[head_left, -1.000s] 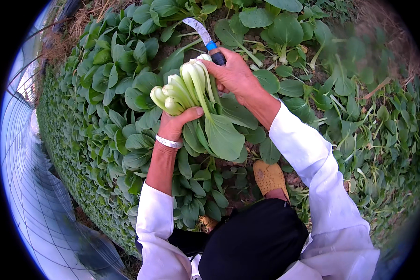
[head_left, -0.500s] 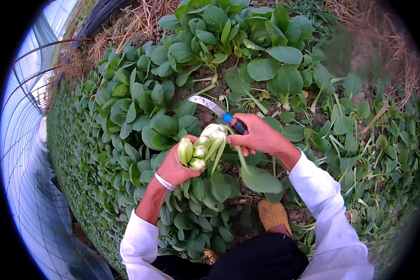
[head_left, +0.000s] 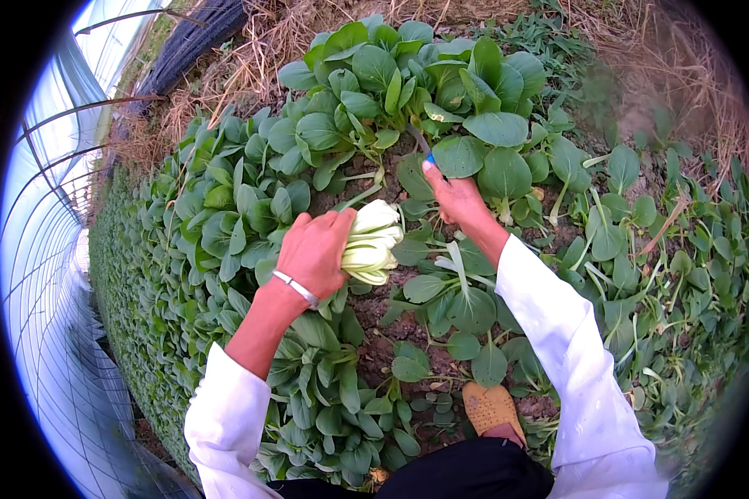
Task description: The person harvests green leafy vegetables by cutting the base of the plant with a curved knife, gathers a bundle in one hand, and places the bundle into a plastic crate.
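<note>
A bunch of bok choy [head_left: 373, 241] is gripped in my left hand [head_left: 312, 252], its pale stalk bases pointing to the right. The leafy ends are mostly hidden under the hand and wrist. My right hand [head_left: 460, 200] is closed around a sickle [head_left: 420, 141], whose handle is largely covered by my fingers and a leaf. The curved blade reaches forward to the foot of standing bok choy plants [head_left: 391, 83] at the far side. Whether the blade touches a stem, I cannot tell. Loose leaves [head_left: 466, 303] lie on the soil below my right hand.
Dense rows of bok choy [head_left: 233, 200] fill the left side. Cut leaves and stalks [head_left: 616, 291] cover the ground at right. Dry straw [head_left: 258, 50] lies at the back, beside a dark rolled net [head_left: 191, 41]. A greenhouse wall [head_left: 50, 291] curves along the far left.
My right hand has moved forward with the sickle, away from the bunch. My left hand has turned over, swinging the stalk bases to the right. The leaf between my hands has dropped away.
</note>
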The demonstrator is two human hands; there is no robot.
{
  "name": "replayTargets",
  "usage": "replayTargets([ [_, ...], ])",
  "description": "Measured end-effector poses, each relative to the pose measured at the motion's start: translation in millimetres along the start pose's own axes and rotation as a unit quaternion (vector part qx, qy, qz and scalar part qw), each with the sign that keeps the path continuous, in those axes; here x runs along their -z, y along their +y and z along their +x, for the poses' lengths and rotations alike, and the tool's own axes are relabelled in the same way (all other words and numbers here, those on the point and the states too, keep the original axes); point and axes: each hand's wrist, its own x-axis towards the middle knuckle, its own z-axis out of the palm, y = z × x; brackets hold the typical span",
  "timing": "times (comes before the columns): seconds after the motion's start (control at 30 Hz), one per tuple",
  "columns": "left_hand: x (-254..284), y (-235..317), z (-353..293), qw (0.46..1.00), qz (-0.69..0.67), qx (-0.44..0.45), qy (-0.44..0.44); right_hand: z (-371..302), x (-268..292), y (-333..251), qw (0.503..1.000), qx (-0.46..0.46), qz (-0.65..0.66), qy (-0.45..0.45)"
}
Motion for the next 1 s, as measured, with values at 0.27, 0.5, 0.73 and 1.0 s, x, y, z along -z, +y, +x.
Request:
replayTargets([
  [0.27,-27,2,92,0.951,0.287,-0.114,0.028,67,2,23,0.999,-0.041,0.014,0.016],
  [0.5,-28,12,131,0.944,0.298,-0.05,-0.136,60,13,47,0.986,0.126,-0.097,0.058],
  [0.73,-47,-31,99,0.919,0.316,0.035,-0.234,40,-22,20,0.951,0.161,-0.253,-0.08],
  [1.0,-51,-49,116,0.924,0.375,-0.066,-0.041,78,-30,45,0.97,0.129,-0.196,0.059],
])
